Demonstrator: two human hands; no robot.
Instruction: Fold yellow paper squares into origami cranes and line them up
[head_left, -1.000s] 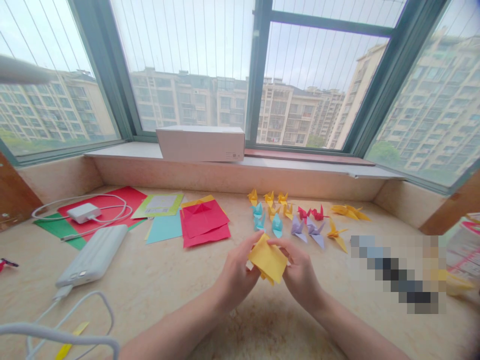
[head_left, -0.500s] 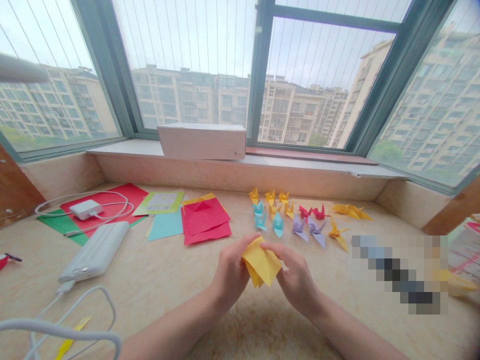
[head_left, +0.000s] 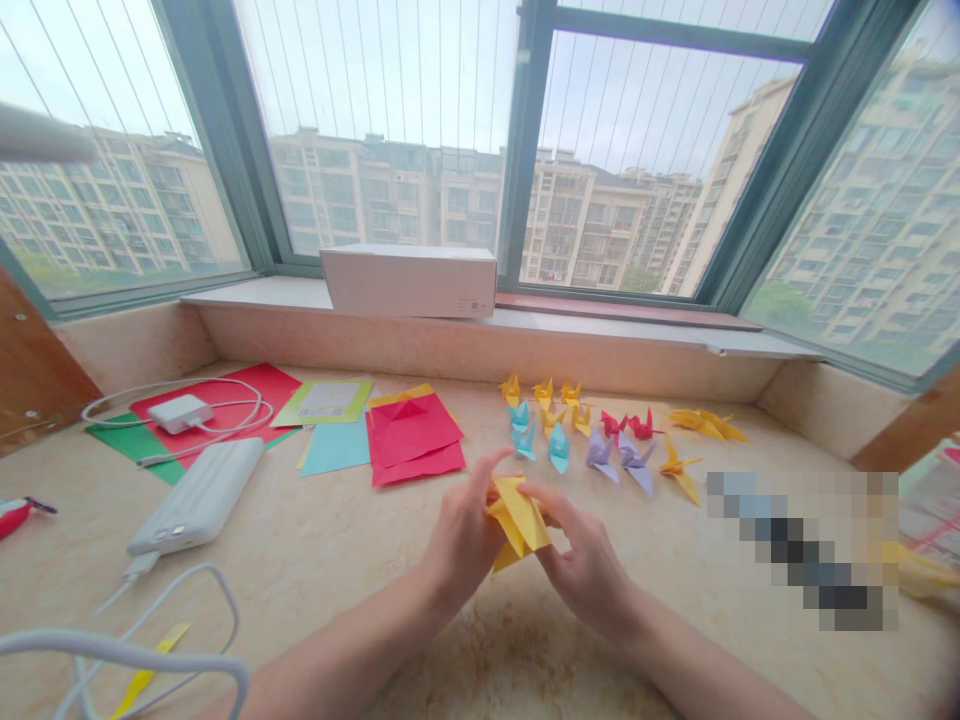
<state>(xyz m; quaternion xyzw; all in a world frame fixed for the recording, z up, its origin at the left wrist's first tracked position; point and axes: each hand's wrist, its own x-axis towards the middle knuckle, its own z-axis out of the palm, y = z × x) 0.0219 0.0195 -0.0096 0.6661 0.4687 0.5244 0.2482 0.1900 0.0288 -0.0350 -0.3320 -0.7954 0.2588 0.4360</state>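
A piece of folded yellow origami paper (head_left: 523,522) is held between my two hands above the stone counter. My left hand (head_left: 466,530) grips its left side, with the index finger raised off the paper. My right hand (head_left: 589,555) pinches it from the right, the thumb and fingers partly behind the folds. Just beyond my hands stand several folded paper cranes: light blue ones (head_left: 558,449), purple ones (head_left: 636,463), red ones (head_left: 642,425) and yellow ones (head_left: 571,392). A yellow crane (head_left: 679,470) lies nearest my right hand.
Red paper sheets (head_left: 416,440) lie left of the cranes, beside a blue sheet (head_left: 335,450). A white power bank (head_left: 199,495), a charger (head_left: 180,412) and looped cables (head_left: 150,650) occupy the left. A white box (head_left: 409,282) sits on the sill. A blurred-out patch (head_left: 802,550) covers the right.
The yellow paper has turned and narrowed between my hands, its folds now closer together. My left index finger has lifted away from it. The view has shifted slightly.
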